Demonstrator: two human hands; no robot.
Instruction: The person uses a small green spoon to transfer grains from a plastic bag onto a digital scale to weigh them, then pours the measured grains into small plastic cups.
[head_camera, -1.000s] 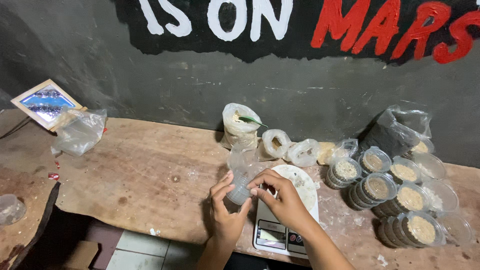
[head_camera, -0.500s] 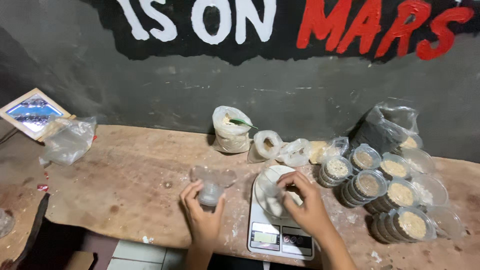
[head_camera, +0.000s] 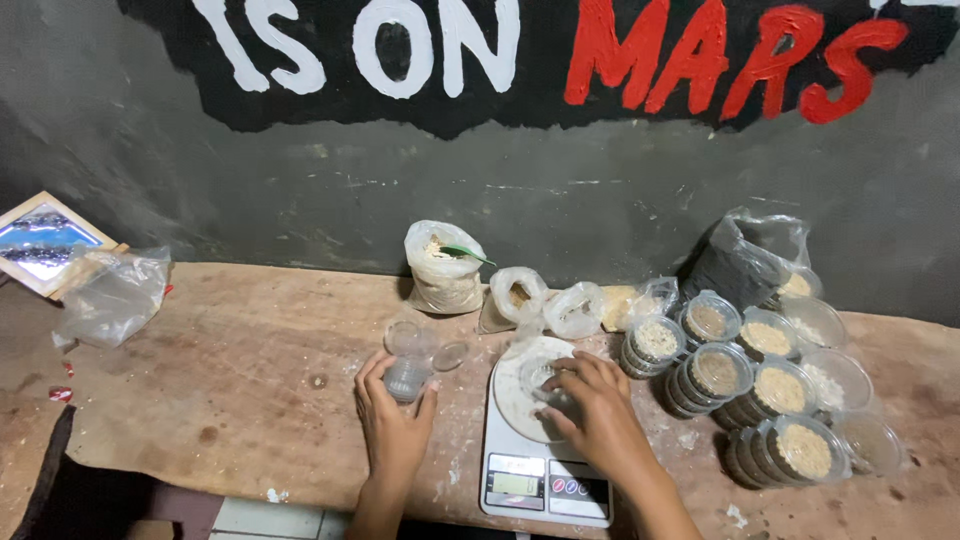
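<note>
A dark grey wall (head_camera: 600, 210) rises behind the desk (head_camera: 220, 390), its plaster rough and scuffed with pale marks. Across the top runs an irregular black painted band (head_camera: 480, 90) carrying large white and red brush lettering. The desk is bare worn wood, reddish brown, stained and dusted with pale powder, its front edge chipped. A framed picture (head_camera: 45, 240) leans against the wall at the far left. Below the desk edge a patch of pale tiled floor (head_camera: 270, 520) shows. The light is dim and even
</note>
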